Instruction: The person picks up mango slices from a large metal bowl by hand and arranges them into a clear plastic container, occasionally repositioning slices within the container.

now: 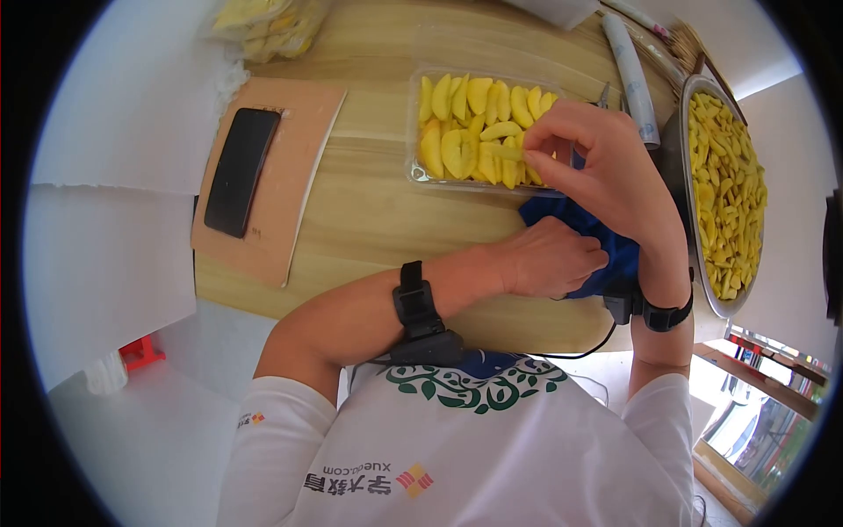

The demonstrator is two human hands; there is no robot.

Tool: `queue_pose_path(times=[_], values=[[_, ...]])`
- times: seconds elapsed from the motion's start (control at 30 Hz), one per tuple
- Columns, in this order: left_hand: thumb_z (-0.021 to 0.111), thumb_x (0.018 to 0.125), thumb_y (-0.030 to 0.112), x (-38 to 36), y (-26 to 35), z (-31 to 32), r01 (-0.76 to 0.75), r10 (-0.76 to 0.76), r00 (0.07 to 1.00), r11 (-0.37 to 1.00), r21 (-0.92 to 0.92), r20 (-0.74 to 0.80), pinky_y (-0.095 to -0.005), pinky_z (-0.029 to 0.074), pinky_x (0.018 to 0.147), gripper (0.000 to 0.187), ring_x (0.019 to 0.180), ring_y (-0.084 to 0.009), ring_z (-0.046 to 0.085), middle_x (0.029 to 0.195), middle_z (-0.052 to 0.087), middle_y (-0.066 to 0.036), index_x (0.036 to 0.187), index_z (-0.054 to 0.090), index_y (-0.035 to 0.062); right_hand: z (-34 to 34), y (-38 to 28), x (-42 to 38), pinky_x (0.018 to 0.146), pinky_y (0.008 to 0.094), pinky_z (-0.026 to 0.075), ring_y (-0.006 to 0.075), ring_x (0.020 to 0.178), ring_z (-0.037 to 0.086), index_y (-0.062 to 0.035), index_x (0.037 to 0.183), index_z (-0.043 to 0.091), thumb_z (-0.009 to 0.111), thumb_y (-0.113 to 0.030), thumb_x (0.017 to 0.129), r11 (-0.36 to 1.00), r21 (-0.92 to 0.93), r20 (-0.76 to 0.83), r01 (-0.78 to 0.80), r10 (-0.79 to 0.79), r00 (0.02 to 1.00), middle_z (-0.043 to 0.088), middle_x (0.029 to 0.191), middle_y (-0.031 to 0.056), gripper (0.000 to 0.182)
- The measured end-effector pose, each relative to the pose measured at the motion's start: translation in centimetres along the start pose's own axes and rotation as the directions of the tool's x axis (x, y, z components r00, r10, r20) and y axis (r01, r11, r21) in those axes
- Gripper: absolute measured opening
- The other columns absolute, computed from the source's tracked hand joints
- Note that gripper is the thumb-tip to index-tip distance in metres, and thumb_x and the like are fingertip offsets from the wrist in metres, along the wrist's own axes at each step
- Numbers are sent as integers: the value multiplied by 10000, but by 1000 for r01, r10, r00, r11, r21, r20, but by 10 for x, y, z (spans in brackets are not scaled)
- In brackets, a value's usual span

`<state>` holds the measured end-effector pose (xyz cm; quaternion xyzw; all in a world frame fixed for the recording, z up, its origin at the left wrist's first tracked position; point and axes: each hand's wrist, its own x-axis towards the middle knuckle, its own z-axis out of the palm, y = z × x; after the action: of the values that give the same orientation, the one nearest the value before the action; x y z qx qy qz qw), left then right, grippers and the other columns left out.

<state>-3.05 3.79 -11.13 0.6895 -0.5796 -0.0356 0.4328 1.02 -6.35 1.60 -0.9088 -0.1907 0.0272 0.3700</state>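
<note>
My right hand (606,158) is closed in a pinch on a yellow fruit slice (504,151), held over the right part of a clear plastic tray (411,162). Rows of similar yellow fruit slices (457,154) lie in the tray. Just below, my left hand (558,259) is curled into a fist on a dark blue cloth (606,237). What its fingers hold, if anything, is hidden. My right hand covers the tray's right end and part of the cloth.
A large metal bowl (689,176) heaped with yellow slices stands at the right. On the left, a black phone (242,172) lies on a brown folder (299,176). A bag of yellow pieces (272,31) and a patterned roll (630,79) lie at the back. A black cable (588,353) runs near me.
</note>
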Motion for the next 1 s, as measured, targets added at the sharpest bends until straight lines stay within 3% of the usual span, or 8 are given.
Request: queue_pose_path(times=[0.1,0.17,0.27,0.43,0.63,1.0], values=[[652,846,144,1,1,-2,10,-10,1000,1000,-4,18,-460,497,591,109,698,-334,622,799,584,-104,859,602,49,3,4,14,606,279,457,134,686,591,17,906,655,689,-45,861,995,-70,90,77,-70,993,604,799,72,84],[654,842,143,1,-1,2,3,-4,1000,1000,-17,-5,-461,497,592,116,696,-341,621,796,581,-110,820,610,39,6,8,22,649,378,501,303,709,631,-6,859,655,679,-107,832,991,-38,132,127,-121,984,640,795,135,107],[658,834,143,0,-2,-2,0,-1,1000,999,-34,-9,-465,498,594,160,690,-354,620,796,582,-124,739,617,21,8,12,30,664,402,493,331,747,620,-6,862,648,666,-95,826,958,-108,201,267,-242,949,640,807,135,98],[670,819,146,0,1,-6,19,-18,1000,999,-51,7,-471,498,588,224,679,-368,626,787,598,-145,654,599,12,6,12,42,705,423,485,346,819,616,-11,873,642,654,-77,832,942,-143,292,304,-253,922,642,857,137,78],[673,814,144,0,1,-2,17,-20,999,998,-60,-40,-464,509,568,152,666,-366,639,734,611,-141,721,606,43,13,13,49,734,433,486,354,872,620,-17,907,652,651,-65,851,922,-155,290,355,-302,908,650,904,126,74],[678,807,143,-1,-2,-1,19,-17,999,999,-37,36,-480,508,584,127,677,-377,640,729,615,-145,765,598,54,21,14,49,773,421,511,342,900,635,-43,958,691,706,-100,826,904,-144,220,403,-367,904,656,947,113,144]])
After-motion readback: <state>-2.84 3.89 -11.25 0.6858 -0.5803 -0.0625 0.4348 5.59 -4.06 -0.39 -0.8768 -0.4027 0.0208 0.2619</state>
